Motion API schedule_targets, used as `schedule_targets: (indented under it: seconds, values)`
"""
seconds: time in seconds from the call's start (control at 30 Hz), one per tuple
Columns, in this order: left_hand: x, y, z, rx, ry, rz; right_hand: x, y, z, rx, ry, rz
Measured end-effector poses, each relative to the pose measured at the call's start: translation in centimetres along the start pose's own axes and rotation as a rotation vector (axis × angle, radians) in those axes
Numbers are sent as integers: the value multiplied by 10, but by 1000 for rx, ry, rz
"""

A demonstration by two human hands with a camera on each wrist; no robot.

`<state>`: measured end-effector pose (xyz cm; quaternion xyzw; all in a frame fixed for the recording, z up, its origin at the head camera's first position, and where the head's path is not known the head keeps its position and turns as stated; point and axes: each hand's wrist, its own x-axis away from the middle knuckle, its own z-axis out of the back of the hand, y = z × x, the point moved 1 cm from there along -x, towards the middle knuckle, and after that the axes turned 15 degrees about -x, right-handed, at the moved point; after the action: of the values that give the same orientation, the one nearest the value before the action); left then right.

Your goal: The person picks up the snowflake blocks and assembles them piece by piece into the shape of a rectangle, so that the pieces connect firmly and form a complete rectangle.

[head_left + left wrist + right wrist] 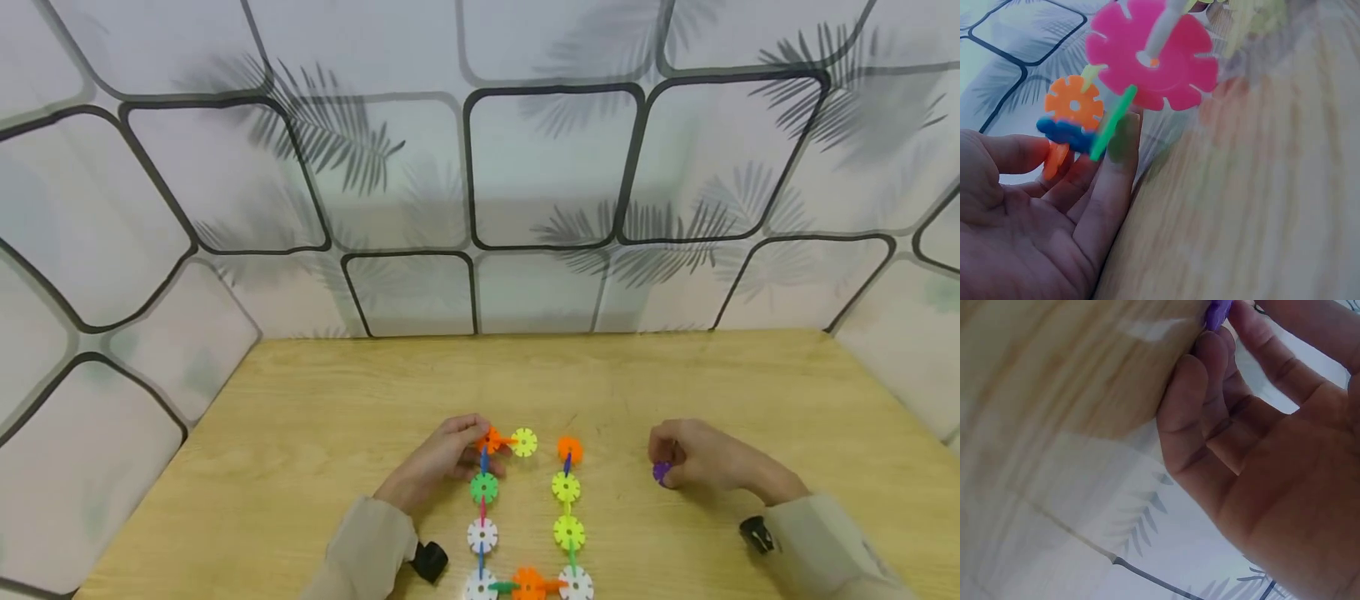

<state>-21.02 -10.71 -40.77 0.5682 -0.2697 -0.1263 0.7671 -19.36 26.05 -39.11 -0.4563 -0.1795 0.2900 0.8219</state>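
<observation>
Notched plastic snap discs are linked into a frame with a gap at its far side. At the frame's far left corner, my left hand [442,458] pinches an orange disc [491,439] between thumb and fingers. A yellow disc [524,442] extends rightward from that corner. The right side ends in another orange disc [570,449], apart from the yellow one. In the left wrist view a pink disc [1175,59] looms near the fingers. Off to the right, my right hand [705,457] pinches a purple disc [661,473] above the table; the right wrist view shows only its edge.
The wooden table [300,433] reaches back to a patterned backdrop [555,167]. Nearer me, white discs [576,583] and an orange disc [529,583] form the frame's close side, cut by the picture's bottom edge. A green disc [484,487] lies in the left side.
</observation>
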Motion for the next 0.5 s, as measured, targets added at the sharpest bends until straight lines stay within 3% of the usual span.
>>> schedule_targets:
  seconds: [0.17,0.5]
  values:
    - [1,-3,-1,11,17,-10,-5,-4,-1,19,-21,-16]
    - [-2,-2,1,12,16,5,-25,-19,-1,118,87,29]
